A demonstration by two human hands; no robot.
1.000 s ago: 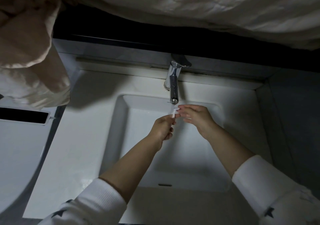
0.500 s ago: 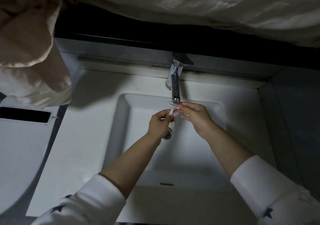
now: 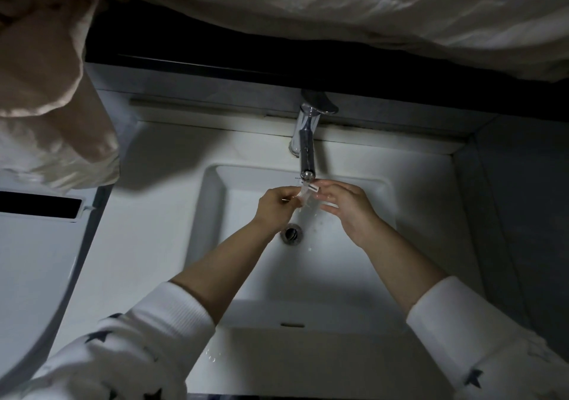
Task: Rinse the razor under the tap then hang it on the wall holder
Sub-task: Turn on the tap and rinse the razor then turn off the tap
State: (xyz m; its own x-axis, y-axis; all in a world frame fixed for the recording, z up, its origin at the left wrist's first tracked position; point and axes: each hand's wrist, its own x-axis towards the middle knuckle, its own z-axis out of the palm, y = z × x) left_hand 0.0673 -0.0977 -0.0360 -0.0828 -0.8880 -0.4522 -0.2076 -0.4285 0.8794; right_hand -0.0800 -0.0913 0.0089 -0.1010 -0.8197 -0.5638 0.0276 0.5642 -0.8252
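A small white razor (image 3: 308,191) sits right under the spout of the chrome tap (image 3: 307,150), its head pointing right. My left hand (image 3: 277,207) pinches its handle from the left. My right hand (image 3: 348,205) is beside the razor head with fingers spread, fingertips near the blade end. Water drops fall below the razor into the white basin (image 3: 212,215). No wall holder is in view.
The drain (image 3: 291,234) lies below my hands. A white toilet lid (image 3: 27,264) stands at the left. Pale cloth (image 3: 52,107) hangs at the upper left and more fabric (image 3: 369,8) spans the top. A dark wall (image 3: 523,215) bounds the right side.
My left hand has shifted left and uncovered the drain. The razor has tilted so its head points right under the spout, and water drops now splash below it.
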